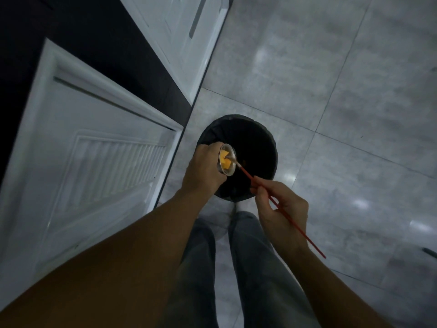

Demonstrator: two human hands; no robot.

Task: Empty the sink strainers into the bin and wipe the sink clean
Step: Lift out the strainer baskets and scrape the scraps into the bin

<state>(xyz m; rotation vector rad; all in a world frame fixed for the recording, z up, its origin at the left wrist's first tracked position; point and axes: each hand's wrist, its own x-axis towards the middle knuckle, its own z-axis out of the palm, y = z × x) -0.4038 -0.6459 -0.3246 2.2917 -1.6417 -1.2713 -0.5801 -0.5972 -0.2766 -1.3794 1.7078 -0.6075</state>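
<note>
A round black bin [264, 147] lined with a dark bag stands on the floor in front of my feet. Over its left rim my left hand [204, 170] grips a metal sink strainer [227, 162], tilted on its side with its mouth facing right. Yellow-orange scraps [224, 159] sit inside the strainer. My right hand [282, 209] pinches a thin red stick [283, 211] whose pale tip pokes into the strainer's opening against the scraps. The stick's rear end juts out to the lower right past my wrist.
White cabinet doors [94, 162] with a louvred panel run along the left, with a dark gap between two of them. Grey glossy floor tiles [343, 91] spread to the right and beyond the bin. My legs in grey trousers [248, 268] stand right behind the bin.
</note>
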